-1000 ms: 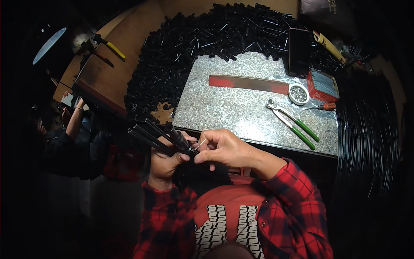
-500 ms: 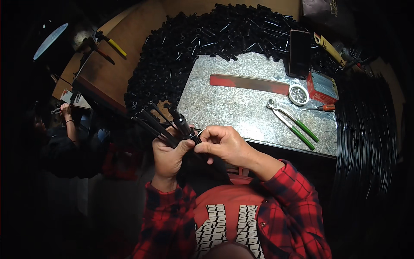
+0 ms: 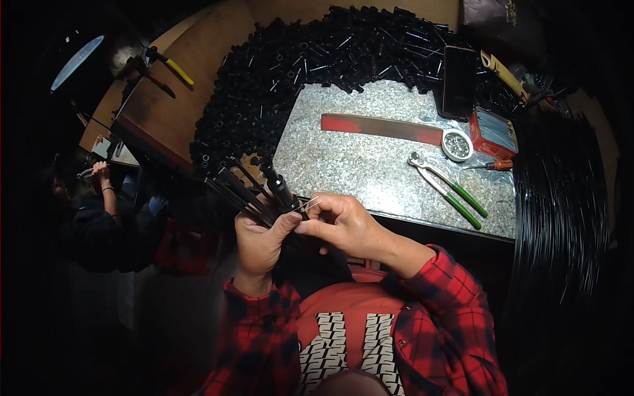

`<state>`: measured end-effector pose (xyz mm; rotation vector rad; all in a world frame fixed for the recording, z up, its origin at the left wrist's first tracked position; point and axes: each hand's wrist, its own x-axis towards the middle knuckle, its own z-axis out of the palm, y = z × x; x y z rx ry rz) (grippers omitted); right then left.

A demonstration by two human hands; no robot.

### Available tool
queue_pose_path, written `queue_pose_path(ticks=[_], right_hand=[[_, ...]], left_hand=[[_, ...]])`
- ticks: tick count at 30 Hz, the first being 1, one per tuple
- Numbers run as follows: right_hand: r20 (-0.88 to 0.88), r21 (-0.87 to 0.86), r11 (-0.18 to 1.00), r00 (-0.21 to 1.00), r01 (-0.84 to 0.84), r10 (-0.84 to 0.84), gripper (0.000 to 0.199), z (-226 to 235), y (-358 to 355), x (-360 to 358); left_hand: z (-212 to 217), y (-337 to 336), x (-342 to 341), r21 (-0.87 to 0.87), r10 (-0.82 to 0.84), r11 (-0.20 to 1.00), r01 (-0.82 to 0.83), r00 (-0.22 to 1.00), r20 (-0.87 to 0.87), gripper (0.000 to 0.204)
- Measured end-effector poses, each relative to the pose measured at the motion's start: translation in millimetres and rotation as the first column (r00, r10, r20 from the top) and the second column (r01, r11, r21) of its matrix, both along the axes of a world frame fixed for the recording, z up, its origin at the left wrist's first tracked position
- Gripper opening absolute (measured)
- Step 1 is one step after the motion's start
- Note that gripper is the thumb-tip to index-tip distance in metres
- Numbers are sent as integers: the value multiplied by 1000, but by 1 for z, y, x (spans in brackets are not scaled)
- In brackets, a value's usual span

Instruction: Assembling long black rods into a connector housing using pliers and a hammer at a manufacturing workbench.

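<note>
My left hand [image 3: 261, 241] grips a bundle of black rods [image 3: 238, 191] that fan up and to the left, one of them ending in a thicker black cylinder [image 3: 279, 187]. My right hand [image 3: 340, 224] pinches a thin silvery wire or pin [image 3: 309, 204] right at the top of the bundle, its fingertips touching my left thumb. Both hands are held in front of my chest, just below the front edge of the speckled stone slab [image 3: 370, 165].
A big heap of small black tubes [image 3: 310, 59] curves round the slab's far and left sides. On the slab lie a red flat bar [image 3: 380, 125], green-handled pliers [image 3: 452, 188], a small round tin [image 3: 456, 144] and a red box [image 3: 492, 132]. A black wire coil [image 3: 561, 198] sits right. Another person [image 3: 99, 211] is at left.
Both hands have shifted slightly right and up with the bundle, which now stands steeper. The right fingers have closed in at the bundle's top. The person at left moved an arm.
</note>
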<state>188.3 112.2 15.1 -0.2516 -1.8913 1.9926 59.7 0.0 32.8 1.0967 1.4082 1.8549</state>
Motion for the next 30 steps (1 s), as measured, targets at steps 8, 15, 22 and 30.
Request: queue_pose_path(ticks=[8, 15, 22, 30], right_hand=[[80, -170, 980, 990, -104, 119, 23, 0, 7, -1], [87, -232, 956, 975, -179, 203, 22, 2, 8, -2], [86, -118, 982, 987, 147, -137, 25, 2, -9, -16], [-240, 339, 843, 905, 417, -351, 24, -13, -19, -35]], left_hand=[[-5, -6, -10, -9, -97, 995, 97, 995, 34, 23], [-17, -8, -25, 96, -250, 963, 250, 968, -14, 29], [-29, 5, 14, 286, 118, 952, -108, 993, -19, 74], [-29, 7, 17, 99, 381, 924, -369, 878, -290, 43]])
